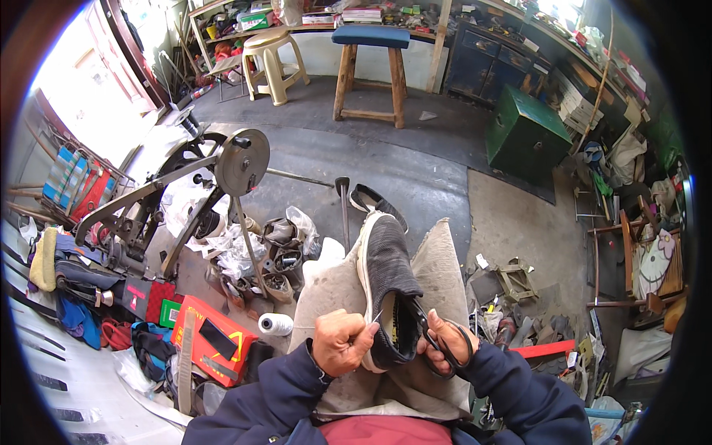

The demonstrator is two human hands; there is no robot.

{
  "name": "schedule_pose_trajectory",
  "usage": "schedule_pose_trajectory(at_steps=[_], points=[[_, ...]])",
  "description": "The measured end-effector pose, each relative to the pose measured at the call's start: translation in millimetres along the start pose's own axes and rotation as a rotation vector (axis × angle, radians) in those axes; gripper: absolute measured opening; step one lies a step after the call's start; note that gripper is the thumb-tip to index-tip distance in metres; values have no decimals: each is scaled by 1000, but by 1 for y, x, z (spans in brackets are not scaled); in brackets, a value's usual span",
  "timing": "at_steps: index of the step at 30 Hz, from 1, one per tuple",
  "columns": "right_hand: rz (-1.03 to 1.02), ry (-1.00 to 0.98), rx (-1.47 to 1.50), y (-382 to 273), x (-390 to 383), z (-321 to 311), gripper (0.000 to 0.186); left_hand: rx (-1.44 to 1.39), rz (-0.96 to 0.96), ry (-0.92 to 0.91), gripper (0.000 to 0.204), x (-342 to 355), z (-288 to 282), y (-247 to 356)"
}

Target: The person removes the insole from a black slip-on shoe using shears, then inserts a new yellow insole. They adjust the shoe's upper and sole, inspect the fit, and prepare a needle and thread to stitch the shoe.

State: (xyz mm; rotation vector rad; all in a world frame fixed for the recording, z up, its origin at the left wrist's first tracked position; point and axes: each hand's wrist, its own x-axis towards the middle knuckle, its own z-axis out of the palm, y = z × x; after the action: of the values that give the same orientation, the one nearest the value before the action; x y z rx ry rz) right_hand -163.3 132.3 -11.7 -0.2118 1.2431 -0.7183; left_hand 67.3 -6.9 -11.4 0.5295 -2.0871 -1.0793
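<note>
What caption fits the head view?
Right fingers hold black scissors at a dark slip-on shoe, left fingers curled opposite.

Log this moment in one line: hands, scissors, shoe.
left hand: closed, beside shoe | right hand: holding scissors | shoe: on lap, toe forward

i see a cloth-covered lap (439,278) below me, with a dark shoe (389,256) resting on it. beyond, i see the grey floor (311,152), where a blue-topped stool (371,37), a cream stool (268,42) and a green box (528,130) stand.
</note>
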Motion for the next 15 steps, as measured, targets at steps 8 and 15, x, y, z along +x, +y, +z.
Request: schedule_pose_trajectory(at_steps=[8, 15], points=[[-73, -23, -28, 6, -3, -4, 75, 50, -29, 97, 38, -15, -10, -13], [-338, 48, -323, 37, -31, -13, 45, 309, -446, 301, 35, -37, -55, -46]])
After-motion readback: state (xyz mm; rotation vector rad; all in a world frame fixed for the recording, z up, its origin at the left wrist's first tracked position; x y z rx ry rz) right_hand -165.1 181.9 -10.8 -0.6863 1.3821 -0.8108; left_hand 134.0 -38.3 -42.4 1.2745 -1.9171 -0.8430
